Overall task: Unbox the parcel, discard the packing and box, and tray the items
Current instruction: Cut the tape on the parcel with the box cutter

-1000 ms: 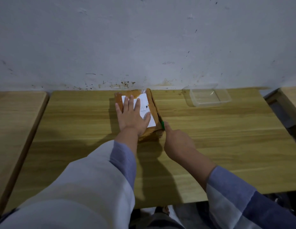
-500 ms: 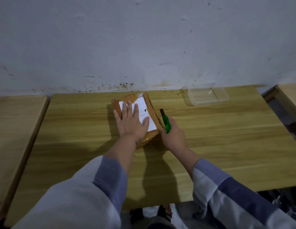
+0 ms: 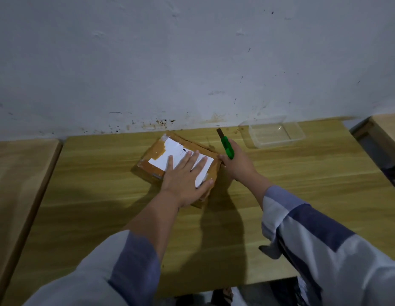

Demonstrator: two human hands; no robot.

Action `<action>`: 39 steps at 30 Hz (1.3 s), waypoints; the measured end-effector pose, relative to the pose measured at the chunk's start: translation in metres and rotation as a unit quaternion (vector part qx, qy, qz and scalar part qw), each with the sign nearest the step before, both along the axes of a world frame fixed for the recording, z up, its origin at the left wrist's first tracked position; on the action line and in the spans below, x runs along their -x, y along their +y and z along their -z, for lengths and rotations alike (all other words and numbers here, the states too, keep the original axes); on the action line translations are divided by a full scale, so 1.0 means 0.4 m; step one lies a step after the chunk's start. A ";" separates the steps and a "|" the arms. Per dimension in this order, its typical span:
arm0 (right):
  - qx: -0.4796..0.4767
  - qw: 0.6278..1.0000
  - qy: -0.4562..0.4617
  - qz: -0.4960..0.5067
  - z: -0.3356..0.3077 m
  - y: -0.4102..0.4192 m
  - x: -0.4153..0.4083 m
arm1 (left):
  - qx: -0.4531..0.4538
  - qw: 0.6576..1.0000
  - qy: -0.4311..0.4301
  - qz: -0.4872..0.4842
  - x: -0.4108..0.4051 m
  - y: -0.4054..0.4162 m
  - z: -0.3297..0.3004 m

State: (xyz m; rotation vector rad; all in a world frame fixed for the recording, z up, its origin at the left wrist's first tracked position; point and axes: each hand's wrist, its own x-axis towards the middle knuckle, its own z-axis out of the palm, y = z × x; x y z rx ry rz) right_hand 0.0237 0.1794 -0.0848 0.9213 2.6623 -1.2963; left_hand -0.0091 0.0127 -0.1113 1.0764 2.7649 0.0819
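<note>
A flat brown parcel (image 3: 155, 154), wrapped in brown tape with a white label on top, lies turned at an angle on the wooden table (image 3: 302, 184). My left hand (image 3: 185, 180) presses flat on its near end, fingers spread over the label. My right hand (image 3: 237, 164) grips a green utility knife (image 3: 227, 146) at the parcel's right corner, with the knife's dark end pointing up and away. A clear plastic tray (image 3: 272, 134) stands empty at the back right of the table.
A stained white wall runs along the table's far edge. Separate wooden tables stand at the left (image 3: 20, 173) and the far right (image 3: 388, 129), with narrow gaps between. My feet show below the near edge.
The parcel has turned counter-clockwise under my left hand. My right hand with the knife has risen from the parcel's near right side to its far right corner.
</note>
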 end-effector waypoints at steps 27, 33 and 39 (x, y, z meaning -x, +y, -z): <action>0.060 0.998 -0.021 0.025 -0.021 -0.016 -0.148 | -0.007 0.992 -0.003 -0.129 -0.024 0.123 0.002; 0.041 0.997 -0.058 0.013 -0.041 -0.006 -0.102 | -0.007 0.991 -0.003 -0.131 -0.023 0.127 0.004; 0.053 0.998 -0.027 0.031 -0.024 -0.049 -0.198 | -0.017 0.991 0.004 -0.135 -0.023 0.132 0.004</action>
